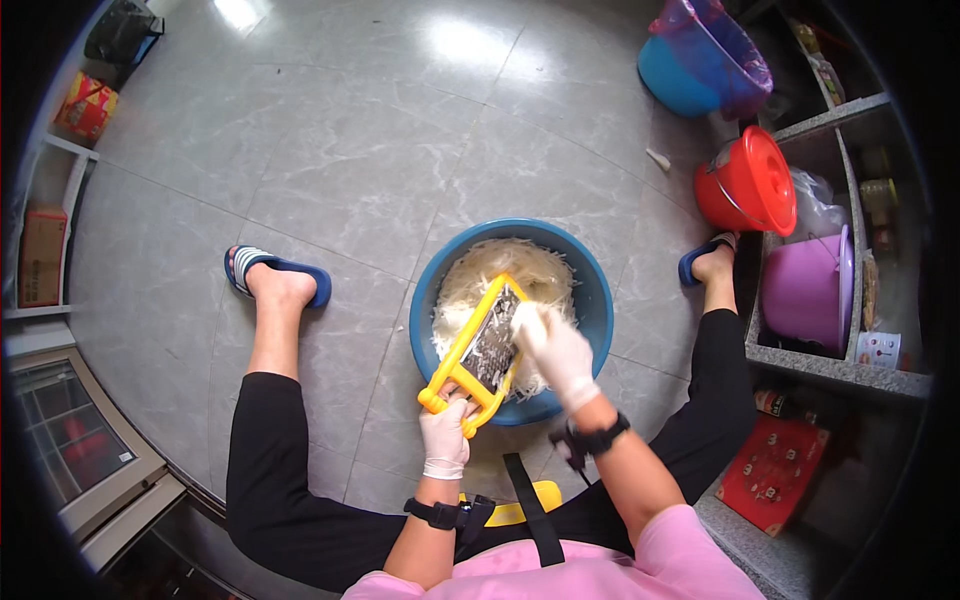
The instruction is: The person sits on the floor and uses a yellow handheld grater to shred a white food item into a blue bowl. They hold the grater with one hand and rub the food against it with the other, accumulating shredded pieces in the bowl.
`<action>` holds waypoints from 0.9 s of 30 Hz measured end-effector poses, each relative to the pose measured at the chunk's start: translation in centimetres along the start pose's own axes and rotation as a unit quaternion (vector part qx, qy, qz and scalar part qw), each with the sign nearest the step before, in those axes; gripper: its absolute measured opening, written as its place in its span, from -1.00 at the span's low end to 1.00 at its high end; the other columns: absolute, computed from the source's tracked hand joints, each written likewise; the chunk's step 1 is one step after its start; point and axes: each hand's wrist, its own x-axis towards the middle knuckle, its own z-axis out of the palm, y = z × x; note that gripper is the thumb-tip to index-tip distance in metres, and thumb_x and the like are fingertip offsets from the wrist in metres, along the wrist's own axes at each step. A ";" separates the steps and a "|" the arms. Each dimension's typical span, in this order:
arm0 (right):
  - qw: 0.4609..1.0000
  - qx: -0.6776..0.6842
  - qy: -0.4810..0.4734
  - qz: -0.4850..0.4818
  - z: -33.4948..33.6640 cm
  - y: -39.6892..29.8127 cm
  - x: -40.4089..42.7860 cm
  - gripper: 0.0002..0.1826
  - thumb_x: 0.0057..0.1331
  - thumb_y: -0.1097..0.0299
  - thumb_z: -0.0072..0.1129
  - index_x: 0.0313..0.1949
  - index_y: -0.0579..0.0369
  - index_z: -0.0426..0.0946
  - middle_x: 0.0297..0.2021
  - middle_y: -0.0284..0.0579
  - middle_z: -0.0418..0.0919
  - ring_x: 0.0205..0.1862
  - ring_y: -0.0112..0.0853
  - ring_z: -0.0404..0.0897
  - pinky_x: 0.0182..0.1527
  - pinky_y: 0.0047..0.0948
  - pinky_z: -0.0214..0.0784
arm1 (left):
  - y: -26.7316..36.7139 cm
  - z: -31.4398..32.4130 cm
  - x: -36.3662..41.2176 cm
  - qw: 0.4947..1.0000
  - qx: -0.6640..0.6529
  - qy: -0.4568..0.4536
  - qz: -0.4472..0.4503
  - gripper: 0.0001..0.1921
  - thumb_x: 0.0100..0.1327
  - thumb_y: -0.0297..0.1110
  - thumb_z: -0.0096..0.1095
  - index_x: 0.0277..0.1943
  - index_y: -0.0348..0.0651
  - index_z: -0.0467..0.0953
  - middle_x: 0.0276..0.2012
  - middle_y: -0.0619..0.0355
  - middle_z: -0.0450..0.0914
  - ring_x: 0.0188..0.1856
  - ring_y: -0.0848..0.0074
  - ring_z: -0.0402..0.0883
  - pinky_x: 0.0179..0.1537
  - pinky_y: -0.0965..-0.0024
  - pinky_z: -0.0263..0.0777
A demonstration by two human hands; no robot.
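My left hand (447, 431), in a white glove, grips the handle end of a yellow-framed grater (491, 341) with a metal grating plate. The grater lies tilted over a blue plastic basin (604, 315), its far end above a heap of pale shredded vegetable (510, 259). My right hand (559, 352), gloved too and slightly blurred, holds a white piece of vegetable (529, 324) against the upper right part of the grating plate. White shreds cling to the plate. The kind of vegetable cannot be told.
The basin stands on grey floor tiles (352, 165) between my feet. At the right are a red lidded bucket (739, 184), a blue bucket with a liner (679, 75), and a purple bucket (802, 292) in stone-edged shelving. Shelves with a cardboard box (43, 257) line the left.
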 end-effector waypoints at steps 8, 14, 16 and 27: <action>0.996 -0.036 0.075 0.025 3.7 3.1 5.0 -0.49 0.36 -0.11 0.03 0.11 -0.02 0.45 -0.24 0.14 0.66 -0.23 0.06 0.66 -0.16 0.01 0.50 | -0.1 1.6 -0.5 1.000 -0.002 -0.014 0.005 -0.59 0.19 -0.74 -0.01 0.13 -0.42 0.39 0.00 -0.14 0.60 -0.09 0.16 0.72 -0.05 0.22 0.64; 1.000 -0.013 0.026 0.007 -0.2 0.6 -0.2 -0.45 0.32 -0.11 0.10 0.13 0.00 0.48 -0.21 0.16 0.66 -0.19 0.06 0.66 -0.10 -0.04 0.49 | -1.3 1.6 0.5 1.000 -0.013 -0.011 -0.012 -0.62 0.19 -0.75 0.00 0.09 -0.34 0.42 -0.07 -0.04 0.60 -0.27 0.36 0.68 -0.18 0.35 0.61; 0.997 -0.037 -0.004 -0.072 1.2 -3.3 -4.9 -0.38 0.32 -0.13 0.11 0.26 -0.07 0.40 -0.26 0.13 0.62 -0.26 0.03 0.67 -0.22 -0.04 0.53 | 0.0 -0.7 0.1 1.000 -0.023 -0.003 0.019 -0.62 0.19 -0.75 0.00 0.09 -0.34 0.41 -0.08 -0.04 0.59 -0.26 0.37 0.67 -0.18 0.36 0.61; 1.000 0.008 0.025 -0.001 1.7 0.8 1.8 -0.53 0.35 -0.07 0.03 0.09 -0.05 0.50 -0.24 0.11 0.67 -0.22 0.04 0.67 -0.09 -0.05 0.50 | 0.6 0.8 -0.3 1.000 0.002 0.026 0.009 -0.64 0.21 -0.73 0.01 0.08 -0.40 0.40 -0.06 -0.05 0.57 -0.17 0.26 0.71 -0.12 0.29 0.63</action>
